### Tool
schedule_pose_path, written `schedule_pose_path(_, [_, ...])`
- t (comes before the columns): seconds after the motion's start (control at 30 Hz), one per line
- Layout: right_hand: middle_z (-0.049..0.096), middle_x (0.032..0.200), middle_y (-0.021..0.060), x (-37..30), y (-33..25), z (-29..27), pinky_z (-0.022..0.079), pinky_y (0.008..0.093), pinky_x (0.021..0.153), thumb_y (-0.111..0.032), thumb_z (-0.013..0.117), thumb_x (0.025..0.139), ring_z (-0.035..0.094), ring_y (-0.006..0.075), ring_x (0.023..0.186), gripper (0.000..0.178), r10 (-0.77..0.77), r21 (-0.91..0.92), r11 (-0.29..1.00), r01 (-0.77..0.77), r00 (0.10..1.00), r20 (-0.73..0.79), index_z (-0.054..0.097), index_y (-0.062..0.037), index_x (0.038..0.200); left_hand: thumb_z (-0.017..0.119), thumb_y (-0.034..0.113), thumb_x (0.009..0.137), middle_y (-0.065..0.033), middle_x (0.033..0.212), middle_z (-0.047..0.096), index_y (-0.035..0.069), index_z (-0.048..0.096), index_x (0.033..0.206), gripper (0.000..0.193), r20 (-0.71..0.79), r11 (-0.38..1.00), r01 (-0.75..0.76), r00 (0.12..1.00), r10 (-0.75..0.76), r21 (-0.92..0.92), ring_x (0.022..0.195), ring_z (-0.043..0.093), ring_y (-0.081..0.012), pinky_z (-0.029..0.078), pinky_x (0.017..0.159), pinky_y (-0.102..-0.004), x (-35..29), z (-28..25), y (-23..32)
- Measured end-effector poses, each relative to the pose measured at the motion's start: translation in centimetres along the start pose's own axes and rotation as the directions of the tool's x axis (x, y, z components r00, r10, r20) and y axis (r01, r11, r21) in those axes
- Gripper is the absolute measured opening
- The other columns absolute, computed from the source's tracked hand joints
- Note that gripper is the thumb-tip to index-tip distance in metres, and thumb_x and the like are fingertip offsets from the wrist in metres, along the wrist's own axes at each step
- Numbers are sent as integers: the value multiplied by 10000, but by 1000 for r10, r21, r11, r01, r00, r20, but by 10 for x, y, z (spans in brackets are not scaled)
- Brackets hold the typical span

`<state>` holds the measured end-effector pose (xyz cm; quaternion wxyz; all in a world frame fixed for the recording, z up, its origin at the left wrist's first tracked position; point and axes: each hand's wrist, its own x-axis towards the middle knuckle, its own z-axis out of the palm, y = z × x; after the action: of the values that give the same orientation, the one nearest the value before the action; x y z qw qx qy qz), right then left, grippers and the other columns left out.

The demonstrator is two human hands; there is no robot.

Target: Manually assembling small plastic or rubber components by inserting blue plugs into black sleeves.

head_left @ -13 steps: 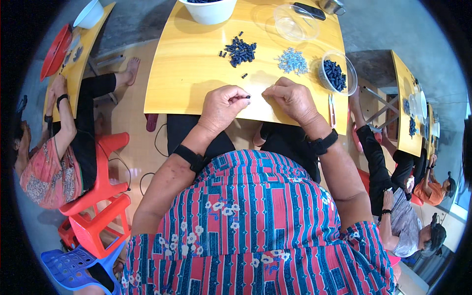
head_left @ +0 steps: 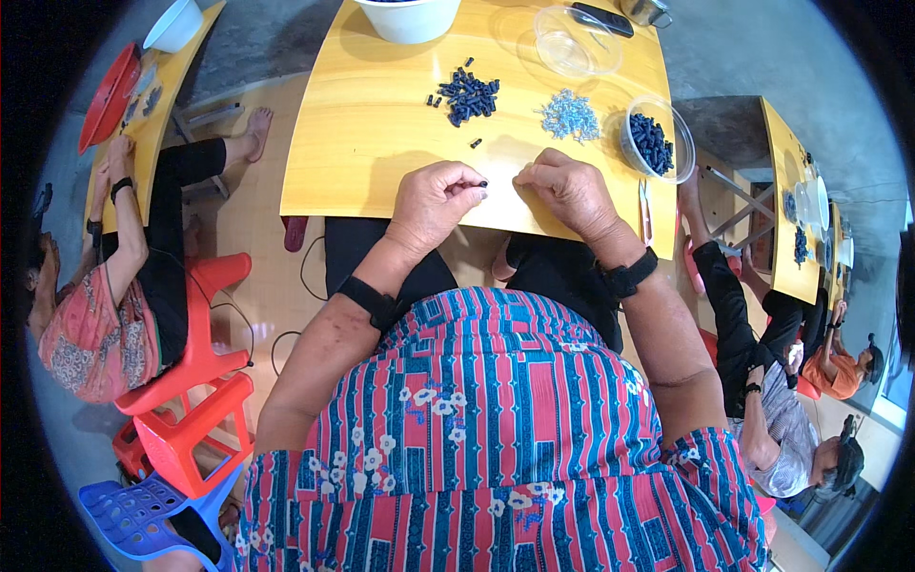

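Observation:
Between thumb and forefinger, my left hand (head_left: 435,202) pinches a small black cylindrical part (head_left: 482,184) above the table's near edge. My right hand (head_left: 568,191) is closed in a pinch a short way to the right; whatever is in its fingertips is too small to make out. Beyond my hands lies a heap of black cylindrical parts (head_left: 471,99), with one loose black part (head_left: 476,143) nearer me. Right of that heap is a pile of small clear bluish pieces (head_left: 570,116). A clear round tub (head_left: 682,153) at the right holds more black parts.
Tweezers (head_left: 645,212) lie by the table's right edge. A white basin (head_left: 410,23), a clear empty container (head_left: 578,46), a dark phone (head_left: 602,19) and a metal cup (head_left: 646,11) stand at the back. Other people sit at tables left and right. Red stools (head_left: 195,434) stand behind left.
Both hands keep almost the same place and pinch. The view has shifted very slightly; the heaps and containers look unchanged.

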<state>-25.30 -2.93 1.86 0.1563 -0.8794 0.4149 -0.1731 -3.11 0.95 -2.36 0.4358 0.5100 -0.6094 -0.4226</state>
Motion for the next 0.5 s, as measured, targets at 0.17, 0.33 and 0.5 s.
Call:
schedule_pose_path(0.17, [602,863,79,-1,-7,7,523,402,675,-161,621,827,636,309,775,60,81,-45,996,-82,997,-12,651,-134,872,740,81,778,-61,750,667,25,700,866,112,-8,1000,3,1000,-4,-18,632,609,-111,499,609,-247,0,0,-1])
schedule_pose_path(0.33, [595,883,109,1,-10,15,516,424,686,-99,617,821,623,340,803,111,106,-14,994,-107,993,-51,603,-109,931,745,87,776,-56,744,665,21,700,867,121,10,999,20,1000,-20,30,634,601,-103,497,609,-244,0,0,2])
schedule_pose_path(0.5, [592,891,133,12,-24,22,507,428,685,-37,604,820,611,359,801,128,42,200,980,-12,988,-146,580,-80,938,740,62,805,-35,787,689,-10,689,872,110,53,998,60,997,-61,16,701,623,-66,514,659,-222,0,-3,6])
